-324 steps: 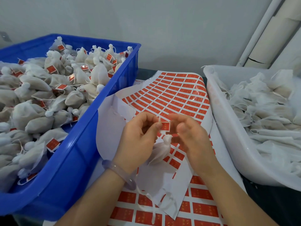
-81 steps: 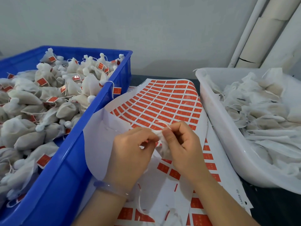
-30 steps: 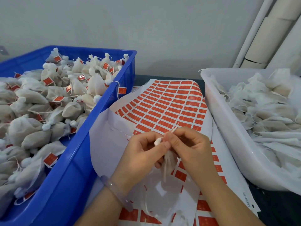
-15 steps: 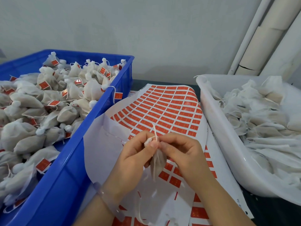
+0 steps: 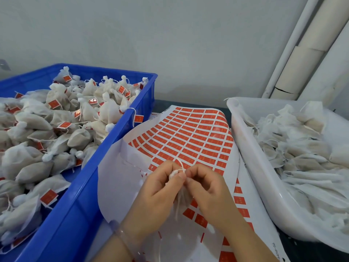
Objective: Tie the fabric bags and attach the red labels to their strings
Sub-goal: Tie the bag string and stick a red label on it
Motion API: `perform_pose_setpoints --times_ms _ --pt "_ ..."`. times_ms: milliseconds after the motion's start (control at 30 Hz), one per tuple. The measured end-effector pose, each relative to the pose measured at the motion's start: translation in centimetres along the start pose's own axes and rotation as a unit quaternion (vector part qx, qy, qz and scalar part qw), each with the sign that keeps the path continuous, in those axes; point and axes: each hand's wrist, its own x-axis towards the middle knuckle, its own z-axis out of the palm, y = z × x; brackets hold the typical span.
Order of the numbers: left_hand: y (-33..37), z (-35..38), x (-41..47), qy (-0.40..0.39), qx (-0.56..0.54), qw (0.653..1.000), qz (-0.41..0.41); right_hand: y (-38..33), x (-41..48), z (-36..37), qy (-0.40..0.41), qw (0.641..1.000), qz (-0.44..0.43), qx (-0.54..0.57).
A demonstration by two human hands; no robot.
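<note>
Both grips pinching, nothing slack. L grip (image 5: 156, 193) has thumb + forefinger round the bag (image 5: 179, 201) neck; R grip (image 5: 205, 190) nips the string (image 5: 180, 163), which loops up twd 12. Bag hangs btwn my palms, long axis 12-6, body at 6. Nearest red labels on the sheet (image 5: 188, 137) sit at 1 o'clock, so R grip's closer, I reckon.

left hand (image 5: 156, 197) and right hand (image 5: 207, 191) meet fingertip to fingertip, fingers curled in pinches, forearms converging from near.
</note>
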Motion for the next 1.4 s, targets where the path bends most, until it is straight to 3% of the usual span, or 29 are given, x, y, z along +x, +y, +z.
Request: perform_pose_setpoints --times_ms 267,700,1067,1267,1400 --pt "-0.4 0.0 0.6 0.106 0.064 0.992 0.01 0.9 -0.2 1.1 0.019 0.991 -0.086 -0.1" --pt "0.0 -0.3 0.6 0.114 0.003 0.993 0.025 0.9 -0.1 1.2 0.061 0.988 -0.107 -0.096" --pt "-0.8 -0.1 0.2 0.093 0.235 0.959 0.131 1.1 -0.1 1.0 0.082 0.982 -0.139 -0.101" --pt "-0.9 -0.2 0.0 0.068 0.187 0.978 0.059 1.1 0.2 1.1 0.107 0.96 -0.193 -0.17" --pt "-0.5 -0.9 0.4 0.004 -0.004 0.997 -0.076 1.1 0.4 1.3 0.111 0.952 -0.206 -0.196"
